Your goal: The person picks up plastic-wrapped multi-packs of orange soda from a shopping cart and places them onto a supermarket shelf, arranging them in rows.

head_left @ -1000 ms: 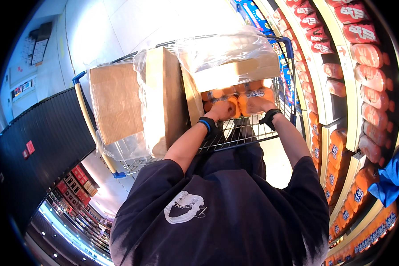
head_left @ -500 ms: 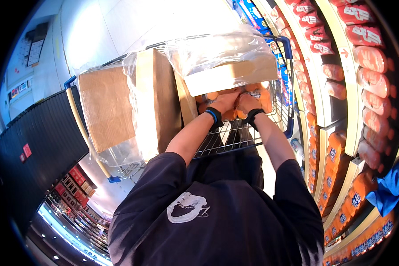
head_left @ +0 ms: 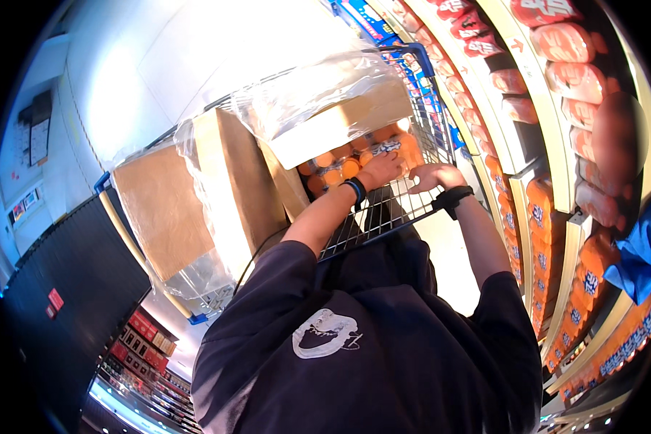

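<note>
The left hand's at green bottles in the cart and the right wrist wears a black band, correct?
Wrong colour: the head view shows orange bottles in the cart, with the left hand at them; the right wrist wears a black band.

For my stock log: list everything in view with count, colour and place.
Cart: one, wire with blue corners, upper middle.
Cardboard: several panels, brown, in cart.
Film: count unclear, clear, over cardboard.
Cart bottles: several, orange, beside cardboard.
Shelf bottles: many, orange and pink, right.
Packs: several, red, upper right.
Packages: several, blue, top, beyond cart.
Cloth: one, blue, far right.
Panel: one, dark, left.
Boxes: several, red, lower left.
Shirt: one, black, bottom centre.
Left hand: one, bare, at cart bottles.
Right hand: one, bare, over cart's right part.
</note>
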A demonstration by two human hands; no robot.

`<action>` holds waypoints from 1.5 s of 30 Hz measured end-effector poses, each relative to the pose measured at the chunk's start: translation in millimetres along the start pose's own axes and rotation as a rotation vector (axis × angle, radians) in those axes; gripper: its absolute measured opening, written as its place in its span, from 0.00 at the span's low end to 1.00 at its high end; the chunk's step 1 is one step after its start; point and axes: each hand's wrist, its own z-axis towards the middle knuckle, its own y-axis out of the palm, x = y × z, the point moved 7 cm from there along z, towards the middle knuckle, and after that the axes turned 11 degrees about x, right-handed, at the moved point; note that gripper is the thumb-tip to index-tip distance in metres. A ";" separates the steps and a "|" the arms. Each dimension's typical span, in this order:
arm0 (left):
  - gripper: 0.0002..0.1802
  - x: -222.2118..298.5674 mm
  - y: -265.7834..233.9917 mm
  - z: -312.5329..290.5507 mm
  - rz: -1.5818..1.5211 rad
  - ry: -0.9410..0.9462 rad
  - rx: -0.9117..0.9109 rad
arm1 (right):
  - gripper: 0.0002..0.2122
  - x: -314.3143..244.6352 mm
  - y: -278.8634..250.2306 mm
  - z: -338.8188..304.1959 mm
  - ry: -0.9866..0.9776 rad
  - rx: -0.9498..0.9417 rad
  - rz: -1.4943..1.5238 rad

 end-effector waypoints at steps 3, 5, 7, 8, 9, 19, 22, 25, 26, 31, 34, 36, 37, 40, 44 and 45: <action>0.15 -4.6 -7.2 -5.0 -0.068 0.055 0.025 | 0.37 0.4 17.6 -8.6 -0.022 -0.168 0.102; 0.10 -11.3 -16.8 -6.7 -0.049 0.106 0.080 | 0.39 -2.8 27.3 -14.2 -0.075 -0.241 0.141; 0.09 -19.5 -5.3 -8.5 0.006 0.140 -0.126 | 0.40 -3.4 37.5 -15.7 -0.110 -0.271 0.059; 0.09 -21.4 -2.9 -8.3 -0.003 0.154 -0.162 | 0.40 -3.0 42.2 -15.7 -0.119 -0.280 0.077; 0.09 -18.7 -10.7 -6.5 0.013 0.234 -0.040 | 0.39 -3.4 46.1 -14.3 -0.147 -0.268 0.072; 0.12 -41.8 -6.9 8.5 -0.458 -0.225 -0.174 | 0.27 -0.7 71.6 -11.7 -0.339 -0.190 0.249; 0.09 -64.5 -15.0 12.1 -0.716 -0.531 0.017 | 0.27 0.2 74.7 -10.8 -0.324 -0.215 0.230; 0.09 -77.7 -14.3 5.8 -0.823 -0.807 0.091 | 0.26 -0.4 74.0 -9.9 -0.305 -0.222 0.229; 0.09 -73.4 -18.3 9.5 -0.838 -0.762 0.126 | 0.26 0.2 71.7 -9.3 -0.292 -0.192 0.224; 0.19 -50.3 -47.5 28.5 -0.614 -0.470 0.235 | 0.26 -2.6 66.9 -13.6 -0.300 -0.188 0.215; 0.26 -26.7 -58.5 34.7 -0.183 -0.043 0.210 | 0.26 -2.8 65.6 -12.7 -0.301 -0.192 0.189; 0.25 -26.0 -46.9 33.2 0.017 0.026 0.086 | 0.26 -3.1 66.1 -10.9 -0.314 -0.186 0.183; 0.25 -26.5 -38.8 32.4 0.197 0.080 0.017 | 0.26 -1.9 67.8 -9.6 -0.283 -0.198 0.207; 0.17 -30.0 -22.9 32.4 0.254 0.113 -0.026 | 0.26 -0.3 70.4 -8.7 -0.276 -0.194 0.205; 0.12 -27.0 -8.5 28.1 0.341 0.168 0.014 | 0.26 -1.2 68.3 -10.8 -0.272 -0.188 0.181; 0.10 -26.0 -8.8 26.8 0.302 0.145 0.068 | 0.26 -2.0 67.0 -11.9 -0.267 -0.198 0.185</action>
